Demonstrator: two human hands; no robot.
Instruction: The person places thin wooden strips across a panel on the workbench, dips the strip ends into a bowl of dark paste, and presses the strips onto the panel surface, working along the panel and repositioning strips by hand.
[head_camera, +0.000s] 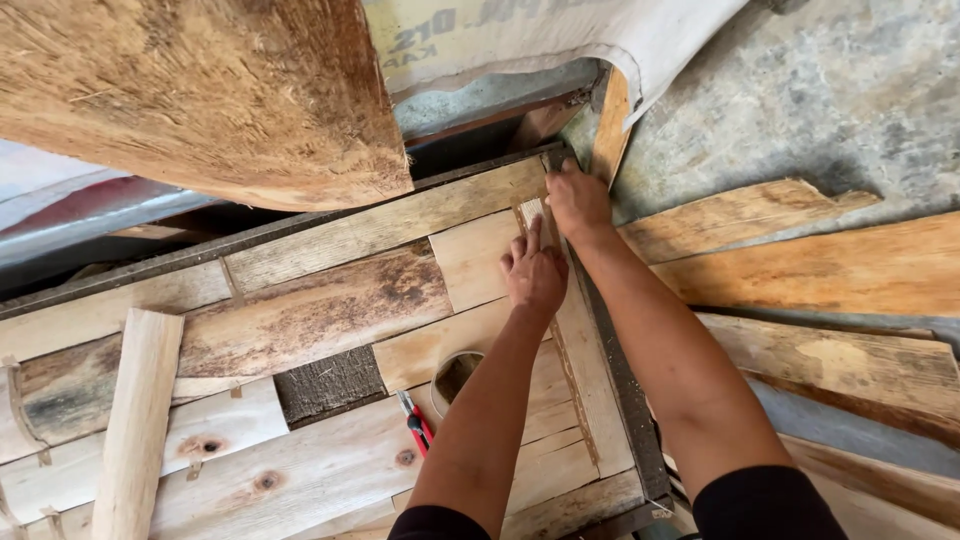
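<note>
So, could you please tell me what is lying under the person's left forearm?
Under the left forearm lie pale wooden boards, a round tape roll partly covered, and red-handled pliers beside it. The roll's right side is hidden.

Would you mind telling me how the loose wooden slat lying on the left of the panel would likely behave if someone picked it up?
The wooden slat looks stiff, being sawn timber. It seems light for its length, pale and thin. Its rough flat faces should grip rather than slip, and it is unlikely to roll.
</note>
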